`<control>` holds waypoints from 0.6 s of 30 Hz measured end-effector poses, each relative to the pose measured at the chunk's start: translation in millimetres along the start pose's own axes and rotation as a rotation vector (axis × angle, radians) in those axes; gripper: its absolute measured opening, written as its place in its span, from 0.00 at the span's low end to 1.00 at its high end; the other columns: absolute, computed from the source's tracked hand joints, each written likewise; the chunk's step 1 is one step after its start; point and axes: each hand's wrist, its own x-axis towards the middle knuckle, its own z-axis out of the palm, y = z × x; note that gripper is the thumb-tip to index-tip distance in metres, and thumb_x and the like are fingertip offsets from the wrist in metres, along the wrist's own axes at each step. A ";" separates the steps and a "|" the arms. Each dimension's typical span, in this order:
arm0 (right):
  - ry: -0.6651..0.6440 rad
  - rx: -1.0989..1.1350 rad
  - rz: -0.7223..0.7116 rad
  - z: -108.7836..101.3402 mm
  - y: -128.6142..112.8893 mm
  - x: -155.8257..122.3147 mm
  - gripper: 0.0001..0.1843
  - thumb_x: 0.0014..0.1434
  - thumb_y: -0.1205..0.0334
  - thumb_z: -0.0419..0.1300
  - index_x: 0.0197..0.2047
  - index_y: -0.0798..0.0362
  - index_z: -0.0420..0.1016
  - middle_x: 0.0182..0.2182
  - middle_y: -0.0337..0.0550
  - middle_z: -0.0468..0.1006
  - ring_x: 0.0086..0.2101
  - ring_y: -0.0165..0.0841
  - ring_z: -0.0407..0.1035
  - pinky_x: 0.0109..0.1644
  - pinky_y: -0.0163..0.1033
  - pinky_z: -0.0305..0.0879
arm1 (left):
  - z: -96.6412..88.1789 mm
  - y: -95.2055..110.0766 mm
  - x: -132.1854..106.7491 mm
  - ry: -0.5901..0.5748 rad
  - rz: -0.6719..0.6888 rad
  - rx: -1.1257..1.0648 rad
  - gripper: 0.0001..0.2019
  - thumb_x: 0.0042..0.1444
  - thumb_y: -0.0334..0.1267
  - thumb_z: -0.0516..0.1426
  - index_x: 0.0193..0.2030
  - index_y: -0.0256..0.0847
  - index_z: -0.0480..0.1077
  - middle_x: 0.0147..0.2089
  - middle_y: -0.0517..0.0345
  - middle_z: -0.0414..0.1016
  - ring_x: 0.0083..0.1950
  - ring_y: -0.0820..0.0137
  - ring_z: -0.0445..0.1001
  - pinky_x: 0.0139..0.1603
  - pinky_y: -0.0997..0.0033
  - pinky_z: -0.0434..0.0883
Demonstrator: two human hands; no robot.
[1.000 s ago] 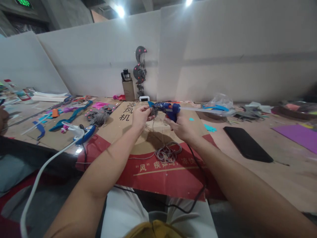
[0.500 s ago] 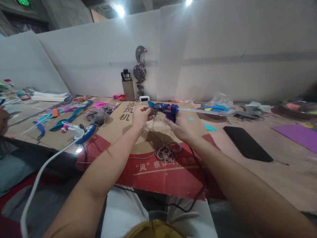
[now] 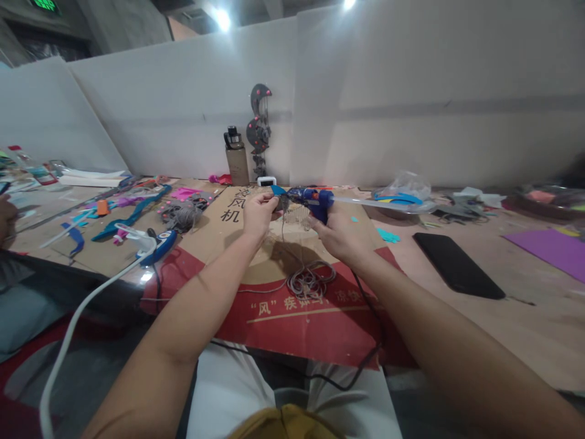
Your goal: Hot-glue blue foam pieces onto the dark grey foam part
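In my right hand (image 3: 336,230) is a blue glue gun (image 3: 322,204), pointed left, with a long clear glue stick (image 3: 370,203) out of its back. My left hand (image 3: 260,213) pinches a small blue piece (image 3: 278,191) with dark grey material under it, close to the gun's nozzle. Its exact shape is partly hidden by my fingers. Grey cord (image 3: 283,228) hangs from the piece down to a loose coil (image 3: 311,280) on the red and brown cardboard (image 3: 292,323). The gun's black cable (image 3: 375,311) runs down off the cardboard's front.
A black phone (image 3: 457,265) and a purple sheet (image 3: 553,250) lie at right. On the left are a blue power strip (image 3: 158,247) with a white cable, grey yarn (image 3: 183,212) and blue strips. A bottle (image 3: 236,161) stands behind; another person's hand (image 3: 7,219) shows far left.
The glue gun has shifted slightly to the right, its nozzle a little farther from my left fingers. The blue piece has tilted and shows more of its surface.
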 end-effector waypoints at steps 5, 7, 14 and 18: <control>-0.002 -0.007 0.001 -2.1 -1.6 -0.2 0.15 0.60 0.57 0.54 0.48 0.52 0.71 0.46 0.54 0.77 0.48 0.48 0.69 0.52 0.52 0.65 | -0.2 -1.6 1.8 0.015 0.012 -0.015 0.01 0.50 0.30 0.61 0.30 0.36 0.72 0.30 0.58 0.74 0.28 0.76 0.73 0.32 0.73 0.75; 0.002 -0.014 0.004 -2.7 -3.0 -0.2 0.15 0.60 0.57 0.54 0.49 0.52 0.71 0.47 0.55 0.77 0.48 0.48 0.70 0.51 0.53 0.65 | -0.1 -1.5 2.0 0.020 0.006 -0.011 0.01 0.50 0.30 0.61 0.30 0.36 0.72 0.30 0.58 0.75 0.28 0.76 0.74 0.33 0.73 0.75; 0.091 0.025 0.050 -7.7 -6.8 2.6 0.14 0.55 0.59 0.58 0.45 0.54 0.72 0.38 0.51 0.78 0.38 0.42 0.71 0.44 0.47 0.68 | 1.5 3.9 -1.0 0.019 -0.026 -0.056 0.01 0.52 0.28 0.60 0.32 0.35 0.71 0.30 0.58 0.75 0.29 0.75 0.74 0.34 0.73 0.75; 0.054 0.288 0.335 -7.4 5.2 8.4 0.07 0.54 0.59 0.59 0.33 0.53 0.70 0.21 0.40 0.70 0.21 0.33 0.65 0.28 0.40 0.65 | 4.3 8.1 -5.7 0.027 -0.090 -0.123 0.04 0.53 0.27 0.60 0.30 0.36 0.68 0.28 0.59 0.74 0.28 0.75 0.74 0.37 0.68 0.77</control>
